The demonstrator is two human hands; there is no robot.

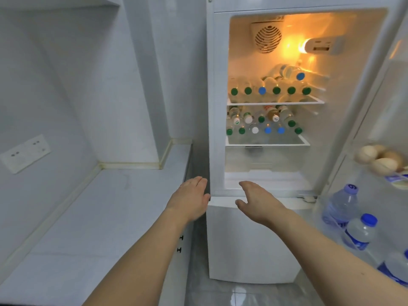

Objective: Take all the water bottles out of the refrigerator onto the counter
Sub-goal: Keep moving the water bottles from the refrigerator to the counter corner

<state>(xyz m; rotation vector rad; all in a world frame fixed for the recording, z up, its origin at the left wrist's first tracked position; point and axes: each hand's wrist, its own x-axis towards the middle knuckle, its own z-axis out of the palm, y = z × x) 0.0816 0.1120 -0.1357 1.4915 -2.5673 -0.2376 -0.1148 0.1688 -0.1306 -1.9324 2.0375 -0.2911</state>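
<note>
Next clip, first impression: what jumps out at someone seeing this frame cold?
The lit, open refrigerator at right draws the eye: its two upper shelves are packed with water bottles lying on their sides, caps facing out, mostly green and blue. More bottles stand in the door rack below some eggs. Both the left hand and right hand reach forward, holding nothing, beside a pale counter.

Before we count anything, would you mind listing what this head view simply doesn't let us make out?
- Clear plastic water bottles on the upper wire shelf: bodies overlap behind the caps, glare blurs them; count uncertain.
- Lower-shelf bottles: stacked, labels too small.
- Blue-capped door bottles: the lowest is cut off by the right edge.
- Pale crisper drawer: frosted front hides contents.
</note>
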